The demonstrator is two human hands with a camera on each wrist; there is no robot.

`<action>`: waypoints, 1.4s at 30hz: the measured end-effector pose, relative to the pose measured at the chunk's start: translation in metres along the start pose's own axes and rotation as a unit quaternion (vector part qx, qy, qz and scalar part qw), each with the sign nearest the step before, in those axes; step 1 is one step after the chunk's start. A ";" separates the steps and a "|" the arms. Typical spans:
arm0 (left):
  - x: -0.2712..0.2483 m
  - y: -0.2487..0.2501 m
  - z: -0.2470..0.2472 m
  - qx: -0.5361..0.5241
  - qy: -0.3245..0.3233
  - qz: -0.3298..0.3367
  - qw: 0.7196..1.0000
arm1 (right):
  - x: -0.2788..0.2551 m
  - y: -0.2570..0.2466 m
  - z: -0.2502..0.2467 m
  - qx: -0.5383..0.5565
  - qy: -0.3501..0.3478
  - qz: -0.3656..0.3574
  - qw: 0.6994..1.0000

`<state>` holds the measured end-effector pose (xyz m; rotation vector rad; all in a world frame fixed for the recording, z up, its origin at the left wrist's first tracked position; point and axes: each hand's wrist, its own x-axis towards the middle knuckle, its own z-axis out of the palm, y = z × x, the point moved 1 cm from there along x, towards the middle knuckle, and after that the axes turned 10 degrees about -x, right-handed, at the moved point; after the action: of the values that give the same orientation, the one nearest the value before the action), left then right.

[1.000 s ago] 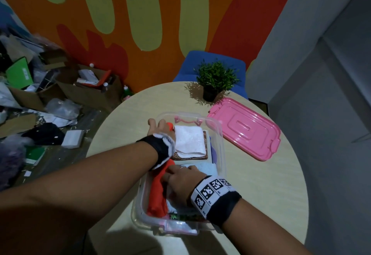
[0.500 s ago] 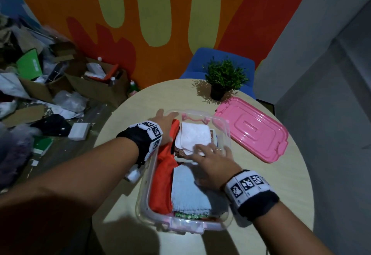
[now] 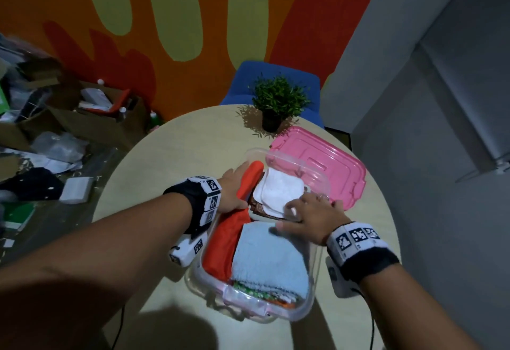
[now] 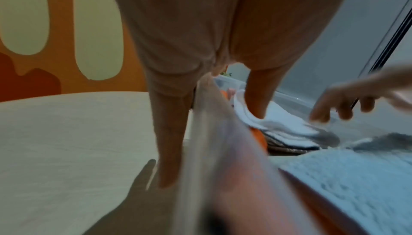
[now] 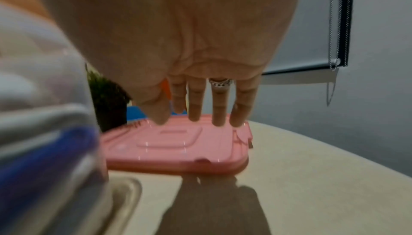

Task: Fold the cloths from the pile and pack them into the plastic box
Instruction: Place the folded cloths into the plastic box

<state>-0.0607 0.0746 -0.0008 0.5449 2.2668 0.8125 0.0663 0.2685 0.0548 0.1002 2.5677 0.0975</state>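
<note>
A clear plastic box [image 3: 313, 289] stands on the round table [image 3: 165, 178]. In it lie a folded orange cloth [image 3: 220, 247] along the left, a light blue cloth [image 3: 270, 258] at the near end, and a white cloth [image 3: 276, 192] on a brown patterned one at the far end. My left hand [image 3: 231, 189] straddles the box's left wall: straight fingers [image 4: 169, 150] reach down outside to the table, and the thumb is inside by the orange cloth. Over the box's right rim my right hand [image 3: 309, 214] is flat, its fingers spread at the white cloth's edge [image 4: 283, 124].
The pink lid [image 3: 325, 164] lies on the table just right of the box's far end. A small potted plant [image 3: 278, 101] stands behind it, with a blue chair [image 3: 240, 84] beyond. Boxes and papers [image 3: 55, 129] clutter the floor to the left.
My right hand has moved from the near end of the box to its far right rim, uncovering the light blue cloth. The left hand stays at the left wall.
</note>
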 end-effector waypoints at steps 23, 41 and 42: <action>0.051 0.005 0.000 0.093 0.020 -0.016 0.995 | 0.085 0.084 0.108 0.153 0.006 0.199 0.968; 0.012 0.067 -0.015 0.080 0.131 0.056 0.987 | -0.093 0.087 -0.061 0.235 0.453 0.302 0.806; 0.010 0.079 -0.016 0.049 0.133 0.073 0.987 | -0.100 0.082 -0.070 0.241 0.475 0.287 0.796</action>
<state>-0.0666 0.1304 0.0579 0.6898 2.5447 0.8925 0.1162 0.3375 0.1750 1.3380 3.3721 -0.3901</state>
